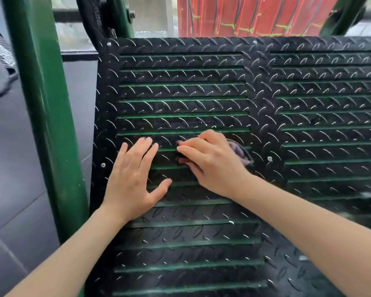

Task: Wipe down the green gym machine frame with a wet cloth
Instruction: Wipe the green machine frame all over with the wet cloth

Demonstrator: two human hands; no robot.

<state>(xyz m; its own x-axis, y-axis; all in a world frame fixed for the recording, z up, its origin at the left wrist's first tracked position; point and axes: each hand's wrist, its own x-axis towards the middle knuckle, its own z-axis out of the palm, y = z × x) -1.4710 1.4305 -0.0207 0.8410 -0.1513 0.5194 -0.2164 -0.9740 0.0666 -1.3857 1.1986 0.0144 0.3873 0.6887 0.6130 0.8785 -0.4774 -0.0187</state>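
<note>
My right hand (210, 161) grips the cloth (240, 152) against the plate (180, 82), fingers curled round it. My left hand (135, 176) rests flat just beside it, fingers straight. The slots run sideways; the green post (43, 116) stands to my left, nearer that hand.

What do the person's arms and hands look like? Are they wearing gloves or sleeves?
No gloves and no sleeves show. Both forearms are bare all the way to the bottom of the picture. The left hand and the right hand are bare too, with no rings, watch or bracelets in sight. The nails look short and without any polish, though the picture is a bit blurry there.
</note>
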